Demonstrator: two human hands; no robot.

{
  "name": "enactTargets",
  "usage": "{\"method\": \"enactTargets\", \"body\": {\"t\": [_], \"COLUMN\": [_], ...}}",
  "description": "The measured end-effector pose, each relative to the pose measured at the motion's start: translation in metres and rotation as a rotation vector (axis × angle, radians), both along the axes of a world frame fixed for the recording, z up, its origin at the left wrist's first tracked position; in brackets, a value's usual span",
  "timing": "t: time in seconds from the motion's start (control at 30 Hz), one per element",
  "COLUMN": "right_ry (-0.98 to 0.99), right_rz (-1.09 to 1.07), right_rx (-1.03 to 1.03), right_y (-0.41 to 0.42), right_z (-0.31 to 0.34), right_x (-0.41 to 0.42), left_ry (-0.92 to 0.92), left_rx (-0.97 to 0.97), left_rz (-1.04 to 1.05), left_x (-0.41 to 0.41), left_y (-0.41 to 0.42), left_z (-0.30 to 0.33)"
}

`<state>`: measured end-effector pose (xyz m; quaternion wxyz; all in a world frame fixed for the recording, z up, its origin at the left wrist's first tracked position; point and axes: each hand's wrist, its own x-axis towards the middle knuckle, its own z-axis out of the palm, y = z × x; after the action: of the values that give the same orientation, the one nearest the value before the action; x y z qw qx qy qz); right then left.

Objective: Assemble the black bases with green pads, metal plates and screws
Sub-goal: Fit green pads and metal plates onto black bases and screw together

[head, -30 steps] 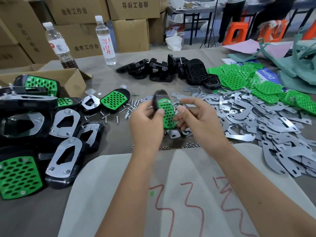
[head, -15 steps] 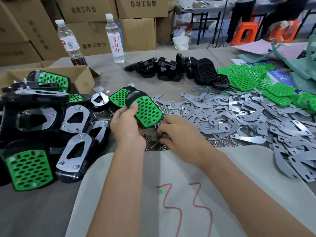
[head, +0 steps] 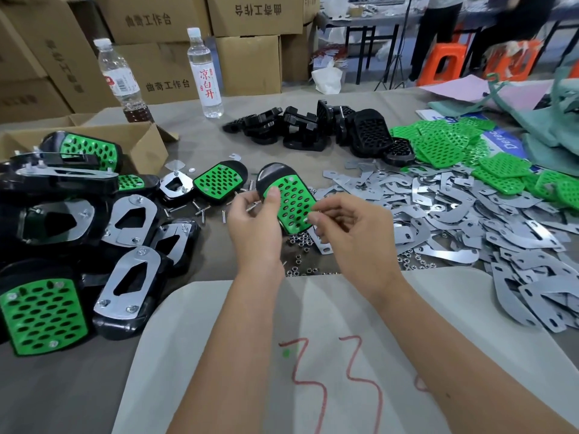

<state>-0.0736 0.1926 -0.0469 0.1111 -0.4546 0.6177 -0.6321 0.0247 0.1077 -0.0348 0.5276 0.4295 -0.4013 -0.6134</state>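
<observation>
Centrally, above the table (head: 200,145), the left hand (head: 253,223) holds a black base (head: 275,177) with a green pad (head: 293,203) seated in it, thumb pressed on the pad's upper left edge and a screw (head: 250,208) poking out between its fingers. Just right of that base the right hand (head: 351,233) has its fingertips pinched narrowly against the pad's right edge; whether they hold something small I cannot tell. Directly below the base, loose nuts (head: 300,239) lie scattered. Right of the base spreads a heap of metal plates (head: 470,220), with loose green pads (head: 445,145) behind it. Behind the base sits a cluster of bare black bases (head: 313,126). Left of it, finished assemblies (head: 125,245) are piled, beside a cardboard box (head: 141,142).
</observation>
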Motion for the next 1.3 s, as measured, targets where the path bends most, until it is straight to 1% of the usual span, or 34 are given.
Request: {"method": "enactTargets", "body": {"t": [0.1, 0.2, 0.3, 0.37, 0.43, 0.47, 0.5, 0.57, 0.67, 0.7, 0.77, 0.83, 0.87, 0.9, 0.93, 1.03, 1.1, 1.2, 1.3], "right_ry": [0.066, 0.182, 0.249, 0.377, 0.532, 0.543, 0.499, 0.35, 0.275, 0.205, -0.057, -0.34, -0.462, -0.547, -0.579, -0.526, -0.506, -0.509, -0.506], "right_rz": [-0.061, -0.089, -0.113, -0.144, -0.191, -0.203, -0.203, -0.194, -0.179, -0.155, -0.07, 0.026, 0.081, 0.126, 0.16, 0.216, 0.197, 0.145, 0.161], "right_rx": [0.022, 0.087, 0.107, 0.12, 0.145, 0.159, 0.166, 0.136, 0.134, 0.124, 0.066, 0.028, 0.03, 0.047, 0.08, 0.16, 0.145, 0.118, 0.116], "right_y": [0.0, -0.001, 0.0, 0.001, 0.001, 0.001, 0.001, 0.001, 0.003, 0.003, 0.003, 0.003, 0.003, 0.003, 0.003, 0.003, 0.003, 0.001, 0.001], "right_z": [0.001, 0.001, 0.002, 0.002, 0.002, 0.002, 0.001, 0.0, -0.001, -0.002, 0.0, 0.003, 0.004, 0.005, 0.005, 0.003, 0.001, 0.0, -0.001], "right_x": [-0.001, 0.0, -0.001, 0.0, 0.002, 0.002, 0.001, -0.005, -0.008, -0.009, -0.007, -0.007, -0.009, -0.012, -0.015, -0.019, -0.018, -0.018, -0.019], "left_ry": [-0.048, -0.068, -0.119, -0.16, -0.238, -0.277, -0.3, -0.29, -0.227, -0.191, -0.08, 0.077, 0.103, 0.091, 0.075, 0.074, 0.041, -0.07, -0.128], "left_rx": [-0.082, -0.113, -0.208, -0.27, -0.372, -0.431, -0.471, -0.475, -0.398, -0.35, -0.199, -0.015, 0.039, 0.06, 0.065, 0.056, 0.025, 0.013, 0.05], "left_rz": [-0.013, 0.046, 0.104, 0.096, 0.088, 0.081, 0.078, 0.081, 0.052, 0.044, 0.027, -0.004, -0.016, -0.028, -0.049, -0.227, -0.384, -0.57, -0.602], "left_x": [-0.004, -0.002, -0.001, 0.0, 0.0, -0.001, -0.001, -0.003, -0.006, -0.007, -0.01, -0.013, -0.014, -0.014, -0.013, -0.004, 0.004, 0.012, 0.017], "left_y": [0.003, 0.002, 0.001, 0.003, 0.005, 0.007, 0.009, 0.012, 0.014, 0.014, 0.013, 0.012, 0.012, 0.011, 0.011, 0.013, 0.013, 0.008, 0.004], "left_z": [-0.004, -0.006, -0.006, -0.005, -0.003, -0.002, -0.001, -0.001, -0.002, -0.002, -0.001, 0.002, 0.003, 0.002, 0.003, 0.007, 0.01, 0.011, 0.011]}}
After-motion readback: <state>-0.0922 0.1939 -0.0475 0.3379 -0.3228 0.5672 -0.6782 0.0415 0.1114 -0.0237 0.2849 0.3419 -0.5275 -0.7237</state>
